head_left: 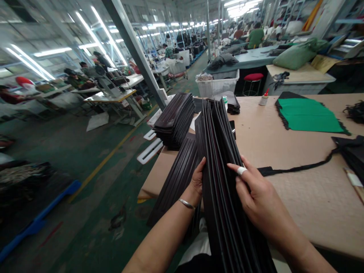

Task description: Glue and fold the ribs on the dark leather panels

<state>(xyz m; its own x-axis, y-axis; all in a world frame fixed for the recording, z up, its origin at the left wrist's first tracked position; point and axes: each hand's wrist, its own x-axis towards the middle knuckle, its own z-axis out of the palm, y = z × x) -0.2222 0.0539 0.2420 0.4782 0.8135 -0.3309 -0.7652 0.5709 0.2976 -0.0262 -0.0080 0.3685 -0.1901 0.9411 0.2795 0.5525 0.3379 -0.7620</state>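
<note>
— From the head view, what does the left hand [198, 178] hold?
— Its grip is closed on the left side of a bundle of dark strips [218, 178]; the thumb lies along the edge, and the other fingers are hidden behind.
— And the right hand [254, 189]?
— Its fingers are bent and touch the right part of the bundle, the index on the strip edges. Whether this grip closes on some strips, I cannot tell. One finger wears a white band [241, 170].
— Where exactly is the bundle?
— It is between the two hands, tilted, at the near side of the counter [256, 136]. To its left stands a neat stack of dark strips [176, 117].
— What lies to the right?
— A black strap [301, 165], and farther back a green cloth [309, 113] and a small bottle [264, 100] with red cap.
</note>
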